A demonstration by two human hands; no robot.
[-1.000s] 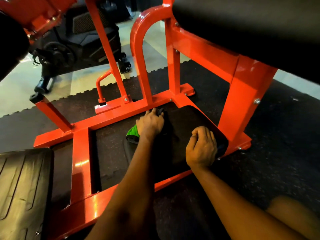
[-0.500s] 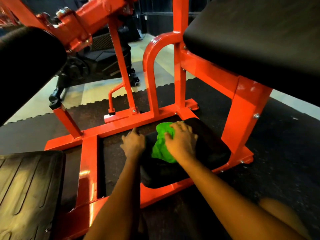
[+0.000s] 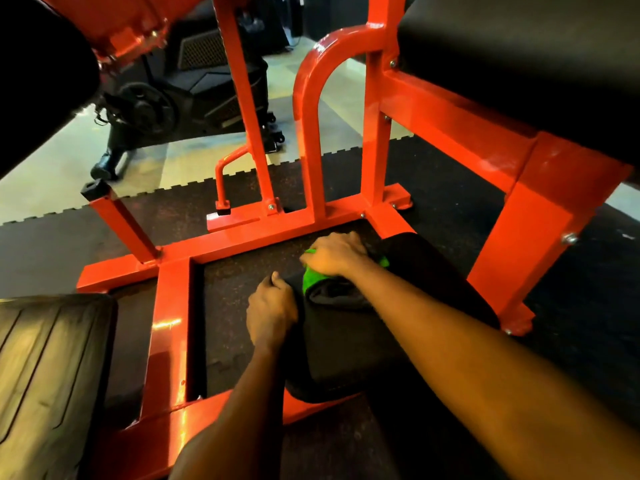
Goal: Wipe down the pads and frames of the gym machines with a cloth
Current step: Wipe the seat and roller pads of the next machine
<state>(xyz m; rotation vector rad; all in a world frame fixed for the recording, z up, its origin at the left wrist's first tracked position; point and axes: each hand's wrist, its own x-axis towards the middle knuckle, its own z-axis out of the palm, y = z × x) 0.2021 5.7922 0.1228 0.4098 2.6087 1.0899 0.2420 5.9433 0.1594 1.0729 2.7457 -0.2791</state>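
Observation:
A low black pad (image 3: 398, 341) lies inside the base of the orange machine frame (image 3: 242, 240). My right hand (image 3: 334, 254) presses a bright green cloth (image 3: 311, 278) onto the pad's far end, fingers curled over it so most of the cloth is hidden. At the pad's left edge my left hand (image 3: 272, 313) grips the rim with curled fingers. A large black seat pad (image 3: 536, 57) overhangs at the upper right.
A ribbed black footplate (image 3: 52, 375) sits at the lower left. A black roller pad (image 3: 38, 74) hangs at the upper left. Orange uprights (image 3: 242, 109) stand behind the base, with an exercise bike (image 3: 166, 98) on the pale floor beyond. Dark rubber matting (image 3: 571, 341) covers the floor.
The green cloth passed from under my left hand to my right hand, which moved it across the pad to its far end. My left hand shifted to the pad's left edge.

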